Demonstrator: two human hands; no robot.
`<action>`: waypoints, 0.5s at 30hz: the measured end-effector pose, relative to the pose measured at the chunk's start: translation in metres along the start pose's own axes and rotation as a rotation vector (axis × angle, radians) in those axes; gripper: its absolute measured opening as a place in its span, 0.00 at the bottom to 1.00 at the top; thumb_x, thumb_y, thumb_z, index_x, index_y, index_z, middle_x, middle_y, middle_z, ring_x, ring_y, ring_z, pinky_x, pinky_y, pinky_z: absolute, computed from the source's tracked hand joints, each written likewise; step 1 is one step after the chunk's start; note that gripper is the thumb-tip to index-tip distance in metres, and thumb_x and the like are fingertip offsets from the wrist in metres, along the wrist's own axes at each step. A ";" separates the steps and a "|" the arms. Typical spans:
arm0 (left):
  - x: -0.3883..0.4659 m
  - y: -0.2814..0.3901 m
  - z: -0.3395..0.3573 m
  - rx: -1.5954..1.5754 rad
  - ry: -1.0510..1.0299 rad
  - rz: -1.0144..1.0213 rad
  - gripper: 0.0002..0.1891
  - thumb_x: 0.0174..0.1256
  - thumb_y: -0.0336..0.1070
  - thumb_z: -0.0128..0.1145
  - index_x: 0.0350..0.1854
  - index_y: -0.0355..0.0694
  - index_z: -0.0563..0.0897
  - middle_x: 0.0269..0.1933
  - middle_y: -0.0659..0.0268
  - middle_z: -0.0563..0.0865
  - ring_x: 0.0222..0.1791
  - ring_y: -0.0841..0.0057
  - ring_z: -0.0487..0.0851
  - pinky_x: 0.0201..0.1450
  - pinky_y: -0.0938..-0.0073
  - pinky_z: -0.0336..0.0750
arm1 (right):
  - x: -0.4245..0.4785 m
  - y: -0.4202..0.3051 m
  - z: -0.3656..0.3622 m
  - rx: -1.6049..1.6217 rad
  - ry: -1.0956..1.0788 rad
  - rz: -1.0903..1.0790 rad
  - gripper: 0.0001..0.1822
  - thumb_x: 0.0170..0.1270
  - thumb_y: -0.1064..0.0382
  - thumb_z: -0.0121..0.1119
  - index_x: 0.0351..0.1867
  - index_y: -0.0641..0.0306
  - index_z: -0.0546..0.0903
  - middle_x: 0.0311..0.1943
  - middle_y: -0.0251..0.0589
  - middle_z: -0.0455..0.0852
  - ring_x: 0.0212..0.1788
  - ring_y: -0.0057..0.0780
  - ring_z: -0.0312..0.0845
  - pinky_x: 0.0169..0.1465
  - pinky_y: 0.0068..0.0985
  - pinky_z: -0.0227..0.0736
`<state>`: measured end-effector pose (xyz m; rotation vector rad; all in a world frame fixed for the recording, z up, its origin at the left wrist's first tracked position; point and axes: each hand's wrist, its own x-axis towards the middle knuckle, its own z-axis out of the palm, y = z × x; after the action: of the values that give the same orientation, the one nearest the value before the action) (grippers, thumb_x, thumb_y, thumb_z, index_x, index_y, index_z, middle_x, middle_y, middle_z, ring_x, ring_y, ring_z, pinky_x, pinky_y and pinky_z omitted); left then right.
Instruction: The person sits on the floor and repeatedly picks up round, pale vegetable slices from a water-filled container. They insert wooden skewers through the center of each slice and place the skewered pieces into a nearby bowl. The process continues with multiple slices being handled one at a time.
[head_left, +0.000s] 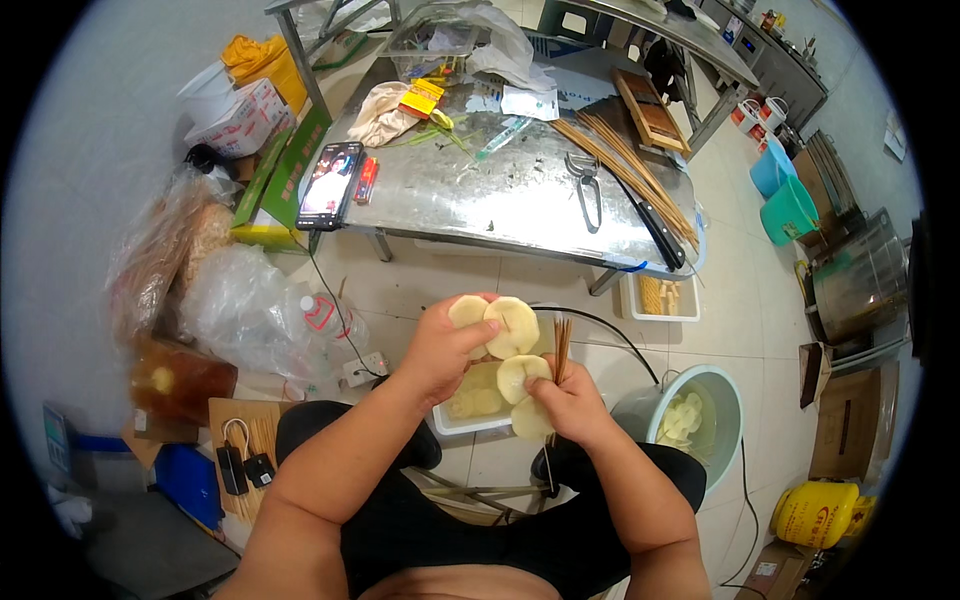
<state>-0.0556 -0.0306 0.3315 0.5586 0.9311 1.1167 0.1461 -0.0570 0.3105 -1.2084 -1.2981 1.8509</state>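
My left hand (442, 349) pinches pale potato slices (511, 327), two of them overlapping. In my right hand (571, 397) are a bundle of thin wooden skewers (562, 349) and more round slices (523, 377), which hang below the left hand's slices; one skewer points downward under them. Beneath both hands a white plastic tub (472, 427) holds slices in liquid. To the right, a grey-blue bucket (731, 420) contains many thin slices and some skewers. Whether the slices of the two hands touch, I cannot tell.
On the low metal table (465, 210) lie a smartphone (330, 186), a peeler (590, 195), a black-handled knife (660, 234), long skewers (637, 176) and a wooden slicer (651, 112). A white tub (660, 315) with corn stands below it. Plastic bags (240, 307) are at left.
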 end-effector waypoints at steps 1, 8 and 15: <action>0.000 -0.002 -0.001 0.011 -0.007 0.015 0.13 0.68 0.26 0.58 0.54 0.33 0.81 0.47 0.63 0.86 0.47 0.74 0.85 0.50 0.71 0.82 | 0.000 0.003 0.001 0.001 0.004 -0.030 0.10 0.70 0.66 0.57 0.50 0.66 0.80 0.41 0.31 0.85 0.41 0.18 0.79 0.46 0.22 0.75; 0.002 -0.009 -0.003 0.043 0.012 0.080 0.13 0.66 0.24 0.58 0.53 0.33 0.81 0.46 0.63 0.85 0.46 0.76 0.84 0.49 0.72 0.83 | 0.000 -0.003 0.007 0.008 -0.008 -0.085 0.09 0.71 0.63 0.60 0.48 0.65 0.81 0.37 0.30 0.85 0.39 0.17 0.78 0.44 0.21 0.74; 0.000 -0.009 0.000 0.025 0.068 0.077 0.13 0.66 0.23 0.58 0.52 0.33 0.81 0.46 0.63 0.85 0.45 0.77 0.84 0.48 0.74 0.82 | -0.001 -0.007 0.004 -0.489 0.084 -0.245 0.09 0.71 0.62 0.61 0.46 0.64 0.82 0.32 0.33 0.85 0.35 0.17 0.79 0.38 0.23 0.72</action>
<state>-0.0505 -0.0339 0.3245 0.5835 0.9900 1.2008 0.1422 -0.0567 0.3180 -1.2762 -1.8250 1.3358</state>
